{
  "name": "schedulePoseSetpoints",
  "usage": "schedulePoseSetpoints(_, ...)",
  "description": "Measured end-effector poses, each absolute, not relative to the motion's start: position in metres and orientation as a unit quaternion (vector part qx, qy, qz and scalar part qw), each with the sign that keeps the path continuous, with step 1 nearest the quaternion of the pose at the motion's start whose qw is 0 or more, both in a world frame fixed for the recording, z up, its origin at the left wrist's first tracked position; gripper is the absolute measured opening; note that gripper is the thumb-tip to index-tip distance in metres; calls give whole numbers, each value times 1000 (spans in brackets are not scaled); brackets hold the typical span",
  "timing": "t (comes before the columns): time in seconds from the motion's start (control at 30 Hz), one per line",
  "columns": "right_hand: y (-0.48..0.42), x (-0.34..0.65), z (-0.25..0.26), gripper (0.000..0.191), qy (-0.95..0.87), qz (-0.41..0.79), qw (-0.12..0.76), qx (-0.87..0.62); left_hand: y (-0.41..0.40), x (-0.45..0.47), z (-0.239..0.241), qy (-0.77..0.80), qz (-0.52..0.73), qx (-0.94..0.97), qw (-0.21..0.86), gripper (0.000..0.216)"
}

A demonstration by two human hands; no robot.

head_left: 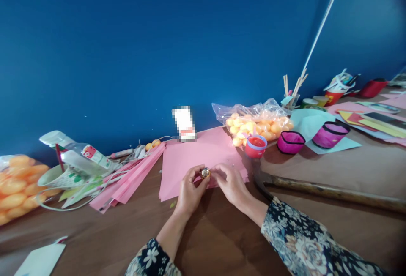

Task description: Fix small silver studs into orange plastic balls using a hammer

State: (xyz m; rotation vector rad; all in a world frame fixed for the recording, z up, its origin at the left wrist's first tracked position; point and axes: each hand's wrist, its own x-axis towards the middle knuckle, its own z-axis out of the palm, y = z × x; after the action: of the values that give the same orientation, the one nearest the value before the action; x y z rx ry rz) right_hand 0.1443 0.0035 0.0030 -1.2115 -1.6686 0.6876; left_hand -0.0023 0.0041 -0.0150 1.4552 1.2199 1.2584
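Note:
My left hand (192,189) holds a small round shiny gold-and-dark object (205,172) between thumb and fingers. Close beside it, my right hand (233,183) has its thumb and fingertips pinched together near the object's right side. Whatever lies in that pinch is too small to make out. Both hands are over the front edge of a stack of pink paper sheets (196,153) on the brown table (222,242). A red cup with a lilac rim (255,151) stands just beyond my right hand.
A wooden-handled tool (333,193) with a dark curved head lies right. Behind are a bag of orange balls (256,126) and magenta fabric cups (291,143). Left are pink strips (133,178), a plastic bottle (85,155) and another ball bag (19,187). A blue wall (158,47) rises behind.

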Motion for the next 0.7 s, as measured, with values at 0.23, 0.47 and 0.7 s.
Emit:
schedulePoseSetpoints(0.23,3,145,6,12,-681,283,470,-485,4,-2,-13,490,497,580,420,39)
schedulePoseSetpoints(0.47,7,145,1,12,-662,339,464,-481,5,-3,-13,485,497,582,422,38)
schedulePoseSetpoints(0.7,5,145,4,13,-662,344,450,-491,5,-3,-14,477,496,587,426,38)
